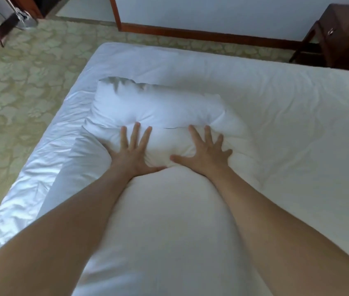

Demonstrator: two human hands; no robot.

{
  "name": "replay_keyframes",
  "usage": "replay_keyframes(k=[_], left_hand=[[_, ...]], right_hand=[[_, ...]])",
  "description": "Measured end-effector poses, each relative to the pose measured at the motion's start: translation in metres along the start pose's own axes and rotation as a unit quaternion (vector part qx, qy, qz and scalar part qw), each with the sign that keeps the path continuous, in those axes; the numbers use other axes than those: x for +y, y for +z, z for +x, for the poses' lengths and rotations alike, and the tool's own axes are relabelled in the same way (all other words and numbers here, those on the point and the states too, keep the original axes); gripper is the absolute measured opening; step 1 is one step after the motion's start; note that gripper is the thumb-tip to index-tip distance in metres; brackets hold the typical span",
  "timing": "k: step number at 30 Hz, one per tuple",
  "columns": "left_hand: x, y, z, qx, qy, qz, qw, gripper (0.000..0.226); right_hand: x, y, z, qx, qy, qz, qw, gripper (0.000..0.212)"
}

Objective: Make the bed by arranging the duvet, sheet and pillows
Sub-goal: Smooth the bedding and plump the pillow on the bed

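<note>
Both hands lie flat on a white pillow: the left hand [134, 149] and the right hand [205, 151] are side by side, fingers straight and spread, palms pressing down into the soft filling without gripping anything. The cloth dents and puckers into small creases around the fingertips, and the thumbs point toward each other across a bulge between the two hands. Bare forearms reach in from the bottom corners of the view.

The pressed pillow [160, 210] is plump and smooth on its near side, its cotton case matte and faintly cream in tone. Just beyond the fingertips lies a second pillow [148, 103], touching the first along a crease; it is lumpier, with a crumpled, shadowed far edge. Both rest near the left side of the bed, on a white sheet [276, 103] that shows fine, shallow wrinkles across the mattress. Along the left edge of the bed the fabric [30, 184] is shinier, satin-like, and falls in crinkled folds.

Beside the bed, the floor carpet [26, 82] has a pale green-and-cream floral pattern. A dark wooden nightstand [336, 39] stands at the upper right, against a white wall with a brown wooden skirting board [212, 33].
</note>
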State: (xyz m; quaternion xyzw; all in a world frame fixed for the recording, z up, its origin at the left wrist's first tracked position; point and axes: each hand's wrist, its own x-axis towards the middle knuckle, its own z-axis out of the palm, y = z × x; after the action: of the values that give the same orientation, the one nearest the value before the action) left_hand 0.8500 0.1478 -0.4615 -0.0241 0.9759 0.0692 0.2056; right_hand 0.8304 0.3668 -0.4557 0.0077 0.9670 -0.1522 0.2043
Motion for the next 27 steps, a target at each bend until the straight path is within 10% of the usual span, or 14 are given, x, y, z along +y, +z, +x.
replay_keyframes(k=[15, 27], left_hand=[[-0.024, 0.063, 0.064, 0.136, 0.001, 0.005, 0.991, 0.119], [-0.007, 0.065, -0.074, 0.173, 0.016, 0.043, 0.984, 0.072]], right_hand=[[-0.01, 0.069, 0.058, 0.078, 0.011, -0.027, 0.997, 0.119], [-0.009, 0.083, -0.092, 0.123, -0.023, -0.008, 0.992, 0.09]])
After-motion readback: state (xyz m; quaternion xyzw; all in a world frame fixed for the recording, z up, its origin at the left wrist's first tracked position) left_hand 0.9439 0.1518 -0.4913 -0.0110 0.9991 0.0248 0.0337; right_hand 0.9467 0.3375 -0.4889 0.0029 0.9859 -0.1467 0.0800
